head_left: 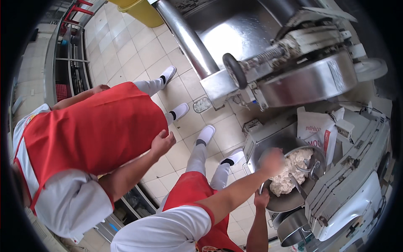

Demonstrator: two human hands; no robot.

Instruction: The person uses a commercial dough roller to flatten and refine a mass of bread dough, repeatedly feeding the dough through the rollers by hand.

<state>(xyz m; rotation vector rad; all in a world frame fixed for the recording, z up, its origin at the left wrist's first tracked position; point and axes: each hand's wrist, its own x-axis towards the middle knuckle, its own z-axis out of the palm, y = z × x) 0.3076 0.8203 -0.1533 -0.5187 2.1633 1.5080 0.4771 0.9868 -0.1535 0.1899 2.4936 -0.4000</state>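
One pale, lumpy mass of sticky-looking dough (289, 173) lies inside a round, grey steel bowl (289, 205), heaped from the left side toward the upper edge, with bare metal showing along the lower edge. A curved steel mixing bar (299, 187) crosses the dough, and the bowl probably holds the mass close around it so that all of it can be worked.

The person's left hand (273, 163) reaches over the upper left edge of the bowl and overlaps the dough's margin; it is blurred, so whether its fingers are apart, together or closed on dough cannot be told. The right hand (261, 198) has its fingers curled closed on the bowl's left edge, a hold that seems meant to steady the bowl, or the person's own lean, while the other arm stretches across.

Off the bowl's upper right edge stands a white sack with red print (308, 119), perhaps kept within easy reach. Beyond the right edge is a worn, off-white mixer housing (357, 168); below the lower edge sits a second, smaller steel container (287, 231).

Farther out, a co-worker in a red apron (96, 130) stands well apart from the bowl, on the pale tiled floor (126, 48).
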